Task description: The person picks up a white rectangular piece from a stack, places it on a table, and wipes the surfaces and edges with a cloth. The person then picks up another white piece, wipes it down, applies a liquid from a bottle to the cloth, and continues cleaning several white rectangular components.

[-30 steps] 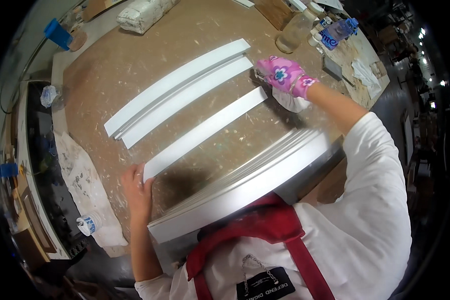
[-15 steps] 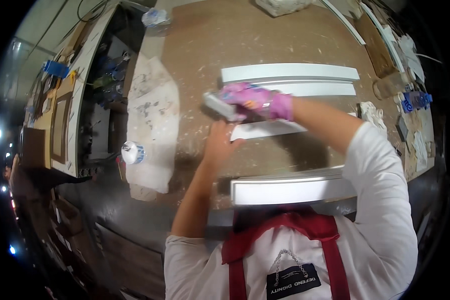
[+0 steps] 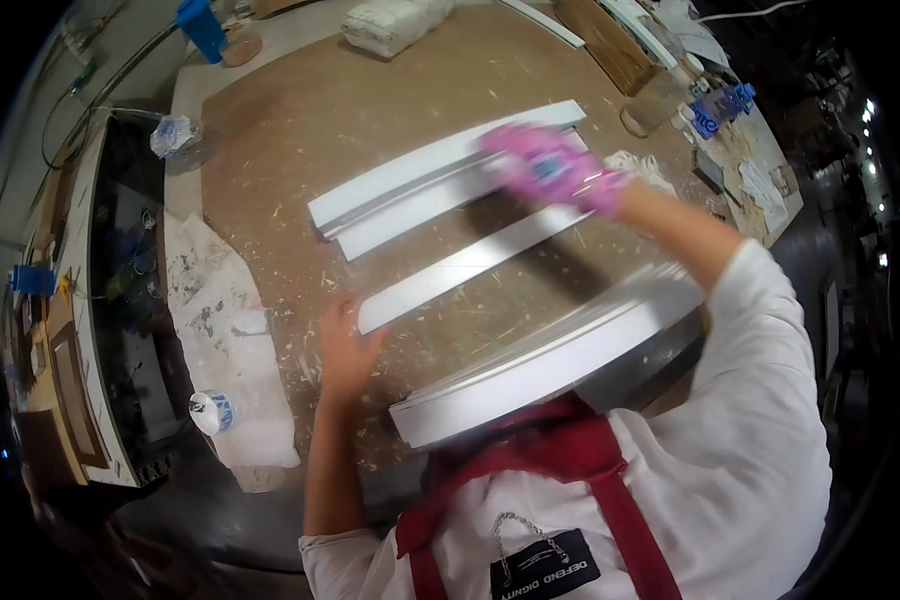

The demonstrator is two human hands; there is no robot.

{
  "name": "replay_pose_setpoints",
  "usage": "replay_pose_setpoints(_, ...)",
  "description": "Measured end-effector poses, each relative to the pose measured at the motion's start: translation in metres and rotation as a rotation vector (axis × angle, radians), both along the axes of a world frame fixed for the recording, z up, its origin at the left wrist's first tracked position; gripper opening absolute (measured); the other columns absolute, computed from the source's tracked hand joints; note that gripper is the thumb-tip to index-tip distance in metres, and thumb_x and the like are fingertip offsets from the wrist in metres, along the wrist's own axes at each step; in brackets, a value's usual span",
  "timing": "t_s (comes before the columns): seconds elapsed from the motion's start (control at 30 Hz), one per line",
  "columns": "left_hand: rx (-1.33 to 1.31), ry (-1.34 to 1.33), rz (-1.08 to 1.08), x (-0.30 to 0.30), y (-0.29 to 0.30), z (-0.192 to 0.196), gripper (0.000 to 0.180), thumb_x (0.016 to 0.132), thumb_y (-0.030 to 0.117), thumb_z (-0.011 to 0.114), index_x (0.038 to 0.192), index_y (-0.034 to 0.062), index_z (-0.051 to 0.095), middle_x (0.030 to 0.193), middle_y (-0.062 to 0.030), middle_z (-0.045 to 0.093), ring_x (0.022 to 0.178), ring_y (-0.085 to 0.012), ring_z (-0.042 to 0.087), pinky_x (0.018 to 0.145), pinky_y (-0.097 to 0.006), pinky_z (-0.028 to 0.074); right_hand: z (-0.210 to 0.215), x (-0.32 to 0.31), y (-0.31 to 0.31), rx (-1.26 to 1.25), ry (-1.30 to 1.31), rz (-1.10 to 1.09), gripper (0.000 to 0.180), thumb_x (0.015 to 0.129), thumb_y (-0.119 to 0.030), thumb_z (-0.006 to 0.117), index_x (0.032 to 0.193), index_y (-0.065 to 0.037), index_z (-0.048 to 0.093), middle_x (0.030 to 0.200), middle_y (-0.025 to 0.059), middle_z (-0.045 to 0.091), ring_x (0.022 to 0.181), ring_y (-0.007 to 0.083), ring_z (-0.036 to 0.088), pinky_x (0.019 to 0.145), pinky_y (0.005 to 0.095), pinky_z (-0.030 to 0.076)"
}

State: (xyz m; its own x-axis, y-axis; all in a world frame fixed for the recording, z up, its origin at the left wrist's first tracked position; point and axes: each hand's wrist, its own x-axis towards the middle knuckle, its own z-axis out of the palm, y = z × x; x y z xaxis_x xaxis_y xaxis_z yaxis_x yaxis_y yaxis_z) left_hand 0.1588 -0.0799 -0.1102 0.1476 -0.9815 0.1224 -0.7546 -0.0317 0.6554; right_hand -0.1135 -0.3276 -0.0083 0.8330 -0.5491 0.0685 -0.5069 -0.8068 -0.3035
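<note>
A narrow white moulding strip [image 3: 470, 263] lies slantwise at the centre of the frame on the paint-flecked workbench [image 3: 300, 110]. The bare left hand [image 3: 345, 345] presses its lower-left end, fingers spread flat. The right hand [image 3: 550, 168], in a pink glove, is motion-blurred over two wider white strips [image 3: 410, 190] above; its grip I cannot tell.

Bright overhead light, fisheye bending with dark rim, motion blur on the gloved right hand [image 3: 555, 170]

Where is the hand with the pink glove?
In the head view, the right hand in the pink glove is at upper right, over the far end of the white strips on the brown table.
</note>
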Motion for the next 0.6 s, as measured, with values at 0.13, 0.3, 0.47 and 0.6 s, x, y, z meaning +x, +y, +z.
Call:
replay_pose_setpoints(0.13,-0.004,-0.052,-0.027,0.002,-0.003,0.004,0.047,0.069,0.009,0.073,0.113,0.0005,0.056,0.115,-0.0157,0.053,0.105,-0.0343,0.051,0.092,-0.039,0.041,-0.013,-0.18,-0.042,-0.19,0.229,-0.437,0.062,0.084,-0.038,0.059,0.136,-0.01,0.039,0.125,0.0253,0.048,0.119,0.0386,0.045,0.104,0.0429,0.035)
replay_pose_setpoints(0.3,0.203,0.21,0.161,-0.013,-0.004,0.048,0.043,0.072,0.009,0.072,0.113,0.0018,0.058,0.112,-0.0116,0.058,0.101,-0.0239,0.056,0.085,-0.031,0.044,-0.068,-0.216,-0.005,-0.245,0.38,-0.34,0.058,0.084,-0.031,0.06,0.136,-0.012,0.04,0.125,0.0234,0.047,0.117,0.0371,0.047,0.098,0.043,0.038)
replay_pose_setpoints(0.47,0.12,0.322,0.134,-0.012,-0.007,0.067,0.042,0.073,0.007,0.072,0.113,0.0016,0.058,0.108,-0.0098,0.058,0.099,-0.0208,0.056,0.086,-0.029,0.044,-0.007,-0.201,-0.007,-0.002,-0.04,-0.302,0.027,0.082,-0.016,0.057,0.108,-0.01,0.056,0.092,0.0138,0.059,0.086,0.0279,0.06,0.075,0.0369,0.05)
replay_pose_setpoints(0.6,0.195,0.337,0.183,-0.026,-0.002,0.095,0.044,0.074,0.001,0.069,0.115,0.0002,0.054,0.108,-0.0076,0.055,0.099,-0.0177,0.054,0.086,-0.028,0.043,0.042,-0.096,0.02,0.209,-0.497,0.109,0.013,0.082,-0.015,0.06,0.093,-0.009,0.059,0.086,0.0076,0.061,0.081,0.026,0.059,0.073,0.0363,0.052)
